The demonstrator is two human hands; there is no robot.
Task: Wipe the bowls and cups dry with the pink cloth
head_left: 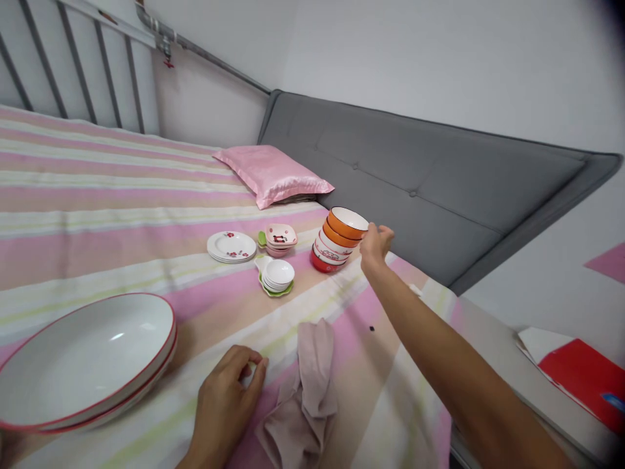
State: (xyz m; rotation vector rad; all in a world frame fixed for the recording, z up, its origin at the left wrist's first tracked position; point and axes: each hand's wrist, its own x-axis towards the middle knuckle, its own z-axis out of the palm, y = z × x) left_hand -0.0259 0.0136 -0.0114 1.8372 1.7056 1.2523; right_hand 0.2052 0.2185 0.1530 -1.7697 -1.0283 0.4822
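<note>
In the head view, the right hand (pixel 375 246) touches a leaning stack of round orange, white and red bowls (pixel 336 243), far side; its grip I cannot tell. Near, the half-open left hand (pixel 228 385) is left of a crumpled mauve cloth (pixel 315 381).

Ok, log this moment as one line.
Right hand: at rim of topmost orange round bowl | left hand: loosely curled, beside crumpled mauve cloth
</note>
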